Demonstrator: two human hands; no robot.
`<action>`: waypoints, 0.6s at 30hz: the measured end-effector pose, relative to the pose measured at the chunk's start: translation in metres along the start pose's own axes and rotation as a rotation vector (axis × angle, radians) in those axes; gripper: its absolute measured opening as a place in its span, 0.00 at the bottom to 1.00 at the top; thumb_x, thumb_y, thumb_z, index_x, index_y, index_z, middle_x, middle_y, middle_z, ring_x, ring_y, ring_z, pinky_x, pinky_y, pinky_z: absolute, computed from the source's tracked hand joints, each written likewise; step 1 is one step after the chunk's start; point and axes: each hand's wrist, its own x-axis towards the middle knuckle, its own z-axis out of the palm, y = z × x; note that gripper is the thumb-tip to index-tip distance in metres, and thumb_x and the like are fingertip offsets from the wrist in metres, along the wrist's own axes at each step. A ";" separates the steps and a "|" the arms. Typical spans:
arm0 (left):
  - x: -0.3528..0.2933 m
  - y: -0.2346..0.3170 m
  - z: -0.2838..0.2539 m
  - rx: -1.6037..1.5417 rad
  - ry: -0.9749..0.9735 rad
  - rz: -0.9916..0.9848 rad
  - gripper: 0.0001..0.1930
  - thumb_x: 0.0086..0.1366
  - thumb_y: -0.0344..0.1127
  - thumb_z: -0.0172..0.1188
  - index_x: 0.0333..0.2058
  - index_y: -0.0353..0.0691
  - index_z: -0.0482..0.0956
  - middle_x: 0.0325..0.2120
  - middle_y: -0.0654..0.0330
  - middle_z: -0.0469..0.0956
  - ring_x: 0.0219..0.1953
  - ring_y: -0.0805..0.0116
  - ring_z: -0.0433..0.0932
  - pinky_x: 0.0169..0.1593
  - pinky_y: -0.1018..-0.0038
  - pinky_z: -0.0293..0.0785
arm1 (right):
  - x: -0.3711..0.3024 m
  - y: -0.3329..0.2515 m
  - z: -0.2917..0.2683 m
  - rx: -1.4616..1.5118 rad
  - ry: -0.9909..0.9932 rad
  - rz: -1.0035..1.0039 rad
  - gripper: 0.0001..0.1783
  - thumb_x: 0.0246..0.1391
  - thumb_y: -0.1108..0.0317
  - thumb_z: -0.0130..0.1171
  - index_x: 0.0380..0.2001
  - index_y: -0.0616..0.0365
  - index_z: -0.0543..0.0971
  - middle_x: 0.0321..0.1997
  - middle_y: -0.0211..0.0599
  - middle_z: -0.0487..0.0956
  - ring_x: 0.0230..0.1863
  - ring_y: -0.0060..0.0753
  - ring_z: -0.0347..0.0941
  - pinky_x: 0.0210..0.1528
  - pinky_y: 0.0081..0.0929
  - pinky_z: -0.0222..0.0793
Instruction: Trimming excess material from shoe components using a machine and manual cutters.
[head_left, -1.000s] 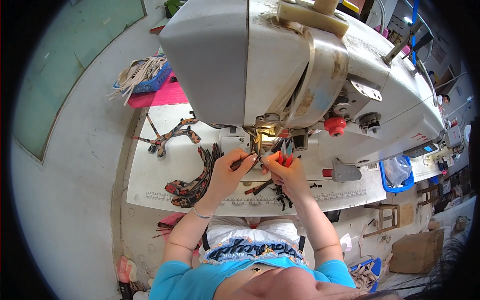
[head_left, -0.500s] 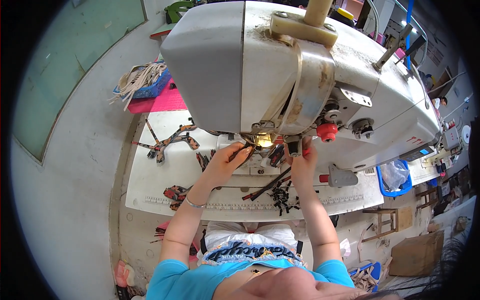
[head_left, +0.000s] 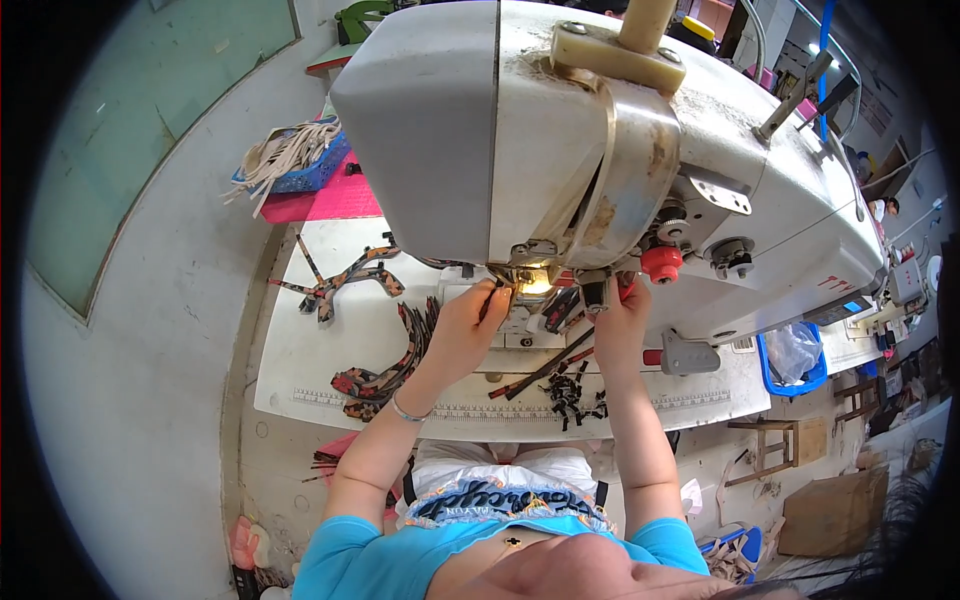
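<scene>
The strap (head_left: pixel 560 308) sits under the lit needle of the sewing machine (head_left: pixel 600 150) on the table (head_left: pixel 330 350). The left hand (head_left: pixel 470 325) pinches its near end; the right hand (head_left: pixel 620 315) reaches up beside it — fingers hidden, grip unclear. Positioning seems underway — next calls for steady, straight feeding.

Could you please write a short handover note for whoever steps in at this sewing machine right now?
Left hand: at the needle area under the sewing machine head, fingers pinching a dark strap piece by the lit spot.
Right hand: raised under the head beside the red knob; what it grips is hidden.
On the white table: a pile of patterned straps at the left, two crossed straps further back, small dark cut pieces near the front edge.
Done: cannot tell how many straps are stitched.
Left: the piece at the needle is not yet set down.
</scene>
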 end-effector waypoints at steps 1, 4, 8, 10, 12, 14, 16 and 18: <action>0.001 -0.001 0.001 0.005 0.026 -0.004 0.15 0.68 0.39 0.45 0.29 0.32 0.70 0.19 0.51 0.68 0.20 0.60 0.66 0.28 0.70 0.63 | -0.001 0.000 0.000 0.000 0.000 0.000 0.06 0.52 0.71 0.54 0.25 0.61 0.70 0.19 0.27 0.72 0.18 0.12 0.62 0.20 0.13 0.55; 0.000 -0.006 0.003 -0.009 0.068 0.027 0.15 0.68 0.39 0.44 0.30 0.32 0.69 0.19 0.50 0.67 0.21 0.55 0.67 0.28 0.68 0.64 | 0.001 0.002 -0.001 -0.023 -0.006 -0.005 0.07 0.52 0.71 0.54 0.24 0.61 0.70 0.18 0.26 0.71 0.19 0.12 0.61 0.20 0.13 0.54; -0.001 0.001 0.001 0.022 0.024 -0.012 0.15 0.68 0.39 0.42 0.30 0.32 0.67 0.19 0.49 0.68 0.22 0.50 0.67 0.29 0.64 0.64 | 0.007 0.032 -0.013 -0.154 -0.040 -0.054 0.09 0.53 0.69 0.54 0.23 0.61 0.70 0.17 0.24 0.69 0.19 0.12 0.59 0.21 0.16 0.55; -0.001 0.001 0.006 0.036 0.068 0.029 0.15 0.68 0.39 0.42 0.29 0.32 0.67 0.19 0.49 0.67 0.22 0.50 0.67 0.29 0.64 0.64 | 0.011 0.044 -0.018 -0.226 -0.025 -0.062 0.10 0.53 0.67 0.54 0.23 0.61 0.71 0.17 0.23 0.68 0.19 0.13 0.59 0.21 0.18 0.55; -0.003 0.001 0.005 0.053 0.110 0.067 0.15 0.68 0.39 0.42 0.29 0.33 0.67 0.19 0.49 0.67 0.22 0.50 0.67 0.28 0.64 0.63 | 0.014 0.048 -0.017 -0.484 0.006 -0.113 0.12 0.53 0.64 0.54 0.22 0.61 0.71 0.15 0.24 0.67 0.18 0.14 0.58 0.21 0.20 0.55; -0.007 0.000 0.003 0.011 0.088 0.059 0.15 0.68 0.38 0.42 0.29 0.32 0.67 0.19 0.51 0.65 0.21 0.58 0.65 0.27 0.68 0.62 | 0.012 0.046 -0.015 -0.511 0.009 -0.130 0.13 0.53 0.63 0.54 0.22 0.62 0.71 0.15 0.24 0.67 0.18 0.14 0.58 0.21 0.21 0.55; -0.008 -0.003 -0.011 0.003 -0.016 0.041 0.14 0.68 0.38 0.43 0.29 0.32 0.68 0.19 0.53 0.65 0.20 0.62 0.64 0.27 0.70 0.61 | 0.012 0.045 -0.015 -0.538 0.014 -0.149 0.14 0.53 0.63 0.55 0.21 0.62 0.71 0.14 0.25 0.66 0.18 0.15 0.58 0.20 0.22 0.55; -0.009 -0.001 -0.021 -0.004 -0.123 0.022 0.14 0.68 0.38 0.45 0.30 0.32 0.68 0.19 0.54 0.64 0.20 0.67 0.62 0.27 0.72 0.61 | 0.012 0.045 -0.016 -0.515 0.004 -0.146 0.14 0.53 0.62 0.55 0.21 0.62 0.71 0.14 0.25 0.66 0.18 0.15 0.58 0.20 0.21 0.55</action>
